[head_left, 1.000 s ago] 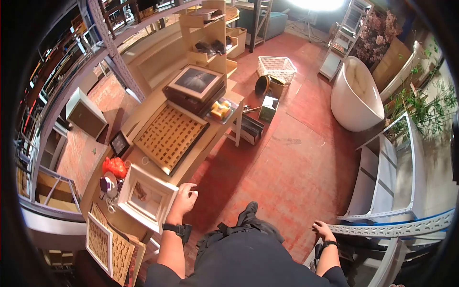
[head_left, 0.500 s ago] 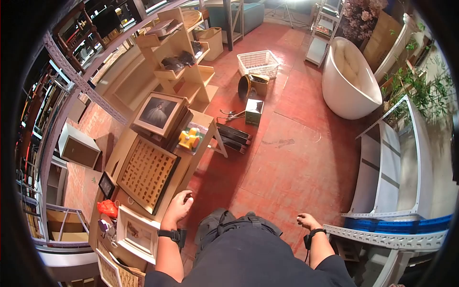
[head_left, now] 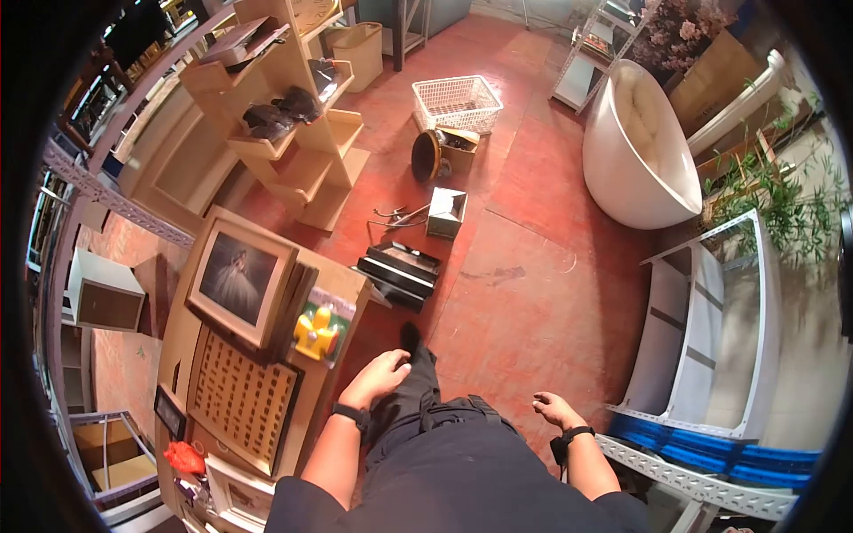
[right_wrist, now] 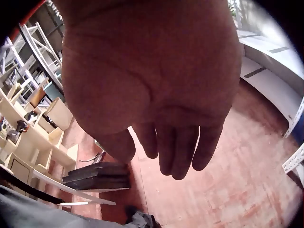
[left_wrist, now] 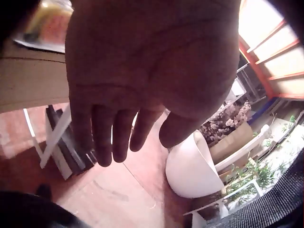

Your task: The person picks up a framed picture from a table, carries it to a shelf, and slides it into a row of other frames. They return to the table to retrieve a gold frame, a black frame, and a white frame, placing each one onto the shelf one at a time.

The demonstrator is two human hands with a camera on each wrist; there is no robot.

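In the head view the left hand [head_left: 377, 377] hangs in front of the body, just right of the table, holding nothing. Its relaxed fingers [left_wrist: 120, 137] point down in the left wrist view. The right hand [head_left: 556, 409] hangs over the red floor beside a metal shelf frame, with nothing in it; in the right wrist view its fingers [right_wrist: 178, 152] are loosely extended. Nearest the left hand on the table are a yellow toy-like object [head_left: 318, 332], a framed picture of a gown [head_left: 238, 275] and a patterned panel [head_left: 242, 396].
Ahead on the floor [head_left: 511, 329] lie black boxes [head_left: 397, 274], a small open box [head_left: 446, 213] and a white basket [head_left: 457, 105]. A wooden shelf unit [head_left: 306, 173] stands ahead left, a white tub [head_left: 635, 155] ahead right, a white rack [head_left: 697, 355] at right.
The view has moved forward along the table, so the framed picture and yellow object sit closer. One foot now shows ahead. Both hands have swung slightly and remain empty.
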